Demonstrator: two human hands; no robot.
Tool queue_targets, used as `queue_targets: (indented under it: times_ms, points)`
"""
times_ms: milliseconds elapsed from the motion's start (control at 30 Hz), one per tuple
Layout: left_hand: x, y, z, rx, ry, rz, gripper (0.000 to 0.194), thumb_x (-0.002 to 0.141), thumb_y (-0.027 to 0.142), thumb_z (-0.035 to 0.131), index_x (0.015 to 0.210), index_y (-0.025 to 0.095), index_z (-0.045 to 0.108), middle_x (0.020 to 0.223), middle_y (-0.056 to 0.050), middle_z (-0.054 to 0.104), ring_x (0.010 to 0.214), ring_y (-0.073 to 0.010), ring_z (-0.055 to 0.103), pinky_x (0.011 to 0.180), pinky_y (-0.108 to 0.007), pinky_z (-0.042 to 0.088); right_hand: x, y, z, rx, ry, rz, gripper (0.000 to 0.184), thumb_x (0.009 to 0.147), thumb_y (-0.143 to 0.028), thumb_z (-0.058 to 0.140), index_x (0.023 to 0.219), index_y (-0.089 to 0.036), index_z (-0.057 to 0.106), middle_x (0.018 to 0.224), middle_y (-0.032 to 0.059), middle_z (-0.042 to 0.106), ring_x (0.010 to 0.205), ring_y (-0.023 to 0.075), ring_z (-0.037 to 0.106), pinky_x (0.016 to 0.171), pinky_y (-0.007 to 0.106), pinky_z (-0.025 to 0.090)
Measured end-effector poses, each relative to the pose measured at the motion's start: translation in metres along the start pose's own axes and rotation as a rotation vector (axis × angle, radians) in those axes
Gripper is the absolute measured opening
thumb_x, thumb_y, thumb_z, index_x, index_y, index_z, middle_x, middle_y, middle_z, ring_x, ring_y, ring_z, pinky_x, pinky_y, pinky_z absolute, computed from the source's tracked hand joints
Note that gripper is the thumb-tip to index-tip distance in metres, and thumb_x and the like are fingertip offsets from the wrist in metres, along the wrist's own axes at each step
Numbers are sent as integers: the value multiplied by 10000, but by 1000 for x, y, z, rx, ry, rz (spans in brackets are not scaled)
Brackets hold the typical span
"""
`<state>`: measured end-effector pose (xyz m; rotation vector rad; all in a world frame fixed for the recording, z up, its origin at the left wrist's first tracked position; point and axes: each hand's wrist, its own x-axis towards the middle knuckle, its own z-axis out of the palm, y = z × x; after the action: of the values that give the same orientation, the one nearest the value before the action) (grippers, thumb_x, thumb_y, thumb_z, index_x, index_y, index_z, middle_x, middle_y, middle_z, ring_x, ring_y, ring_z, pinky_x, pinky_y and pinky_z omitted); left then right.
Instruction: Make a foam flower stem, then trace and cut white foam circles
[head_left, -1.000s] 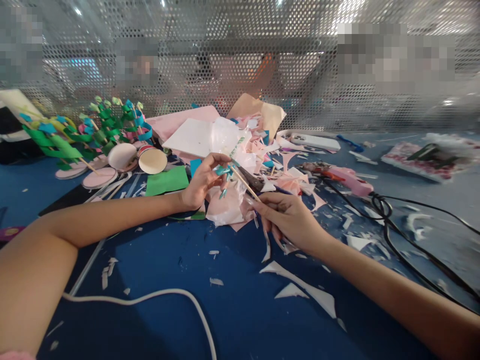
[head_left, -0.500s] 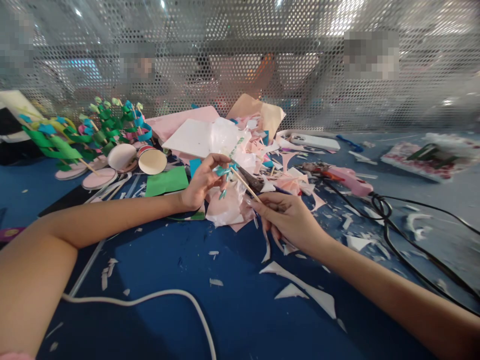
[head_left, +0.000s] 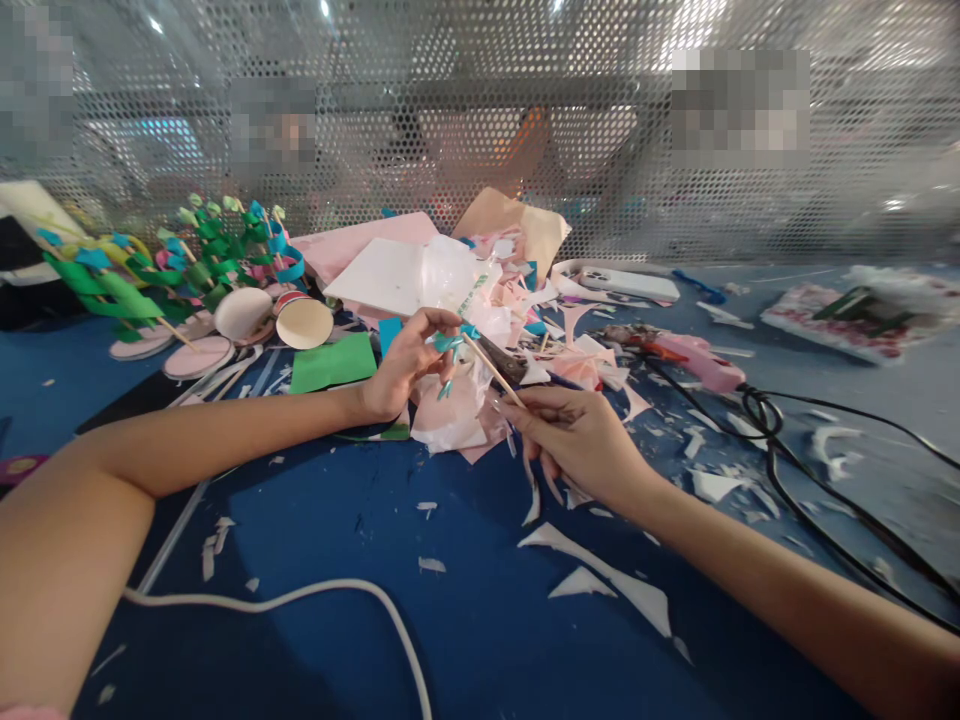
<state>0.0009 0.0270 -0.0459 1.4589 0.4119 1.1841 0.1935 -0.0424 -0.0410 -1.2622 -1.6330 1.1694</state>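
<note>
My right hand (head_left: 574, 440) is closed around the lower end of a thin wooden stick (head_left: 491, 368), pinching it between thumb and fingers. The stick slants up and left toward my left hand (head_left: 409, 365), whose fingers are bent in a pinch. At the stick's upper tip, against those fingertips, is a small piece of blue paper (head_left: 469, 332); its exact shape is too small to make out. Teal nails show on the left fingers. Crumpled clear plastic and pale pink scraps (head_left: 450, 415) lie just below and behind both hands.
Green and blue paper spirals on sticks (head_left: 217, 245) stand in round bases at left. Green paper (head_left: 334, 364) lies beside my left hand. A pink glue gun (head_left: 697, 360) with a black cord (head_left: 780, 470) rests at right. A white cable (head_left: 360, 583) crosses the front; perforated metal (head_left: 480, 120) rises behind.
Both hands keep nearly the same place and grip. The wooden stick's tip has shifted very slightly at the blue paper.
</note>
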Motion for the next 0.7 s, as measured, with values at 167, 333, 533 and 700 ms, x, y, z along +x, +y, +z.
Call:
queue_targets:
  times_ms: [167, 333, 533, 700]
  points:
    - [1, 0, 1, 18, -9, 0, 427, 664, 430, 668, 960, 191, 474, 886, 13, 455, 533, -23, 485, 483, -185, 426, 1, 0, 0, 15, 7, 14, 380, 720, -430, 616, 939, -132, 705, 437, -39, 512, 273, 51, 407, 274, 172, 307]
    - [1, -2, 2, 16, -15, 17, 471, 650, 449, 686, 966, 186, 458, 887, 8, 432, 511, -16, 452, 447, -184, 404, 0, -1, 1, 11, 25, 34, 391, 701, -448, 631, 915, -132, 712, 430, -38, 504, 278, 55, 421, 273, 166, 312]
    - [1, -4, 0, 3, -52, 8, 486, 618, 369, 721, 992, 201, 458, 920, -6, 399, 612, -44, 450, 467, -166, 423, 0, -3, 1, 37, 29, 45, 391, 710, -475, 613, 890, -137, 694, 425, -50, 486, 268, 54, 418, 249, 158, 317]
    - [0, -1, 3, 49, -39, -55, 489, 609, 309, 722, 987, 219, 425, 950, -9, 366, 665, -56, 420, 496, -167, 430, 0, -5, 1, 45, 14, 61, 465, 715, -530, 580, 935, -129, 660, 442, -45, 520, 271, 57, 438, 246, 146, 321]
